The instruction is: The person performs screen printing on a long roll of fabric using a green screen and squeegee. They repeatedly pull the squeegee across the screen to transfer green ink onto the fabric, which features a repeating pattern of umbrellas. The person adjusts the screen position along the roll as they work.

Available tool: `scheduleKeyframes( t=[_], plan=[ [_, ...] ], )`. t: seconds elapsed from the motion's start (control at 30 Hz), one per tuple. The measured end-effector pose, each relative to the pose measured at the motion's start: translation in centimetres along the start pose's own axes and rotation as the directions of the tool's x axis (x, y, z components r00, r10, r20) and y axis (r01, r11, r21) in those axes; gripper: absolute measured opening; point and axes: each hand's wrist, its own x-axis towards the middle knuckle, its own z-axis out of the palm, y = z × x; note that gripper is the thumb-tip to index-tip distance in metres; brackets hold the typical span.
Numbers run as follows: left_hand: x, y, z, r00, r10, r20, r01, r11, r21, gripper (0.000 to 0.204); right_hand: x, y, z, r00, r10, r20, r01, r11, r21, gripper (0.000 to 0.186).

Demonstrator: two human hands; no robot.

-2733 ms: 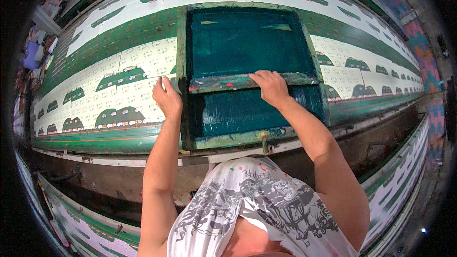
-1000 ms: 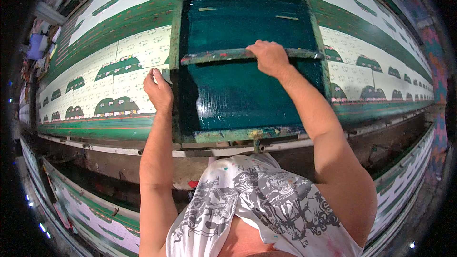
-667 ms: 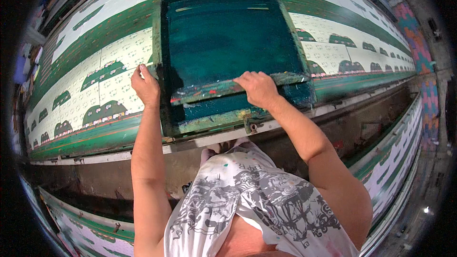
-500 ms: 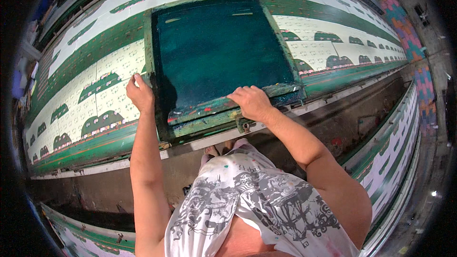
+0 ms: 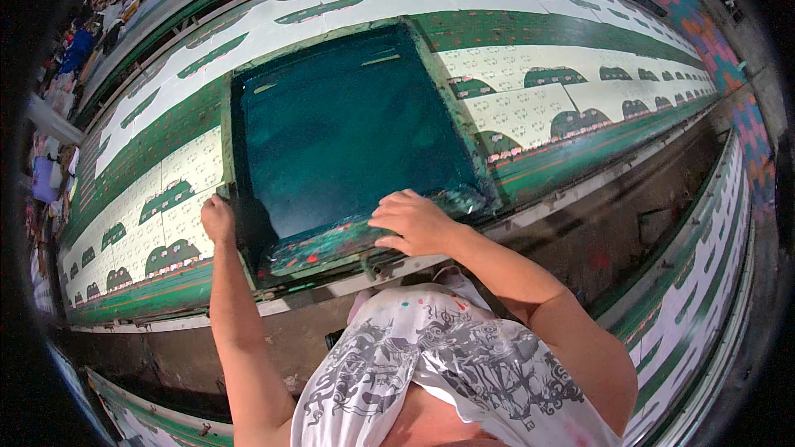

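A screen printing frame [image 5: 222, 157] with dark teal mesh [image 5: 348, 132] lies on the long printing table in front of me. Its wooden rails are smeared with paint. My left hand [image 5: 218, 218] is closed at the left rail, near the close corner. Over the close rail is my right hand [image 5: 414, 222], its fingers loosely spread and the thumb apart. I cannot tell whether it touches the wood. Beside the frame, cream printed sheets [image 5: 530, 112] with dark green rounded shapes lie on the green table top.
A row of white sheets [image 5: 331, 0] runs along the far side. The table's pale metal edge rail [image 5: 546, 219] passes just before my body. Another printing table [image 5: 704, 281] stands behind me at the right. Assorted clutter [image 5: 83, 41] is piled at the far left.
The frame sits lower and farther left in the view, its close rail now lower. The view has also shifted. My right hand has loosened from the close rail; my left hand stays at the left rail.
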Motion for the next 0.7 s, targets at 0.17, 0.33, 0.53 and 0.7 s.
scheduleKeyframes(
  t=[0.17, 0.33, 0.53, 0.7],
  plan=[
    [0.0, 0.9, -0.3, 1.0, -0.011, 0.002, 0.01, 0.974, 0.225, 0.061, -4.3, 9.2, -7.3, 0.951, 0.166, -0.261, -0.178, 0.984, -0.023, 0.036],
    [-0.9, 2.6, -0.8, 0.998, 0.001, -0.061, 0.021, 0.937, 0.35, 0.059, -6.9, 17.2, -8.7, 0.879, 0.402, -0.257, -0.38, 0.915, 0.133, 0.056],
    [-1.0, 3.4, -1.7, 0.997, -0.072, -0.015, 0.073, 0.959, 0.274, 0.076, -7.6, 21.2, -4.5, 0.778, 0.544, -0.314, -0.305, 0.764, 0.568, 0.059],
    [-0.3, 2.8, -1.7, 0.987, -0.141, 0.071, 0.127, 0.977, 0.174, 0.089, -8.1, 21.4, -3.6, 0.651, 0.686, -0.326, -0.231, 0.588, 0.775, 0.047]
  ],
)
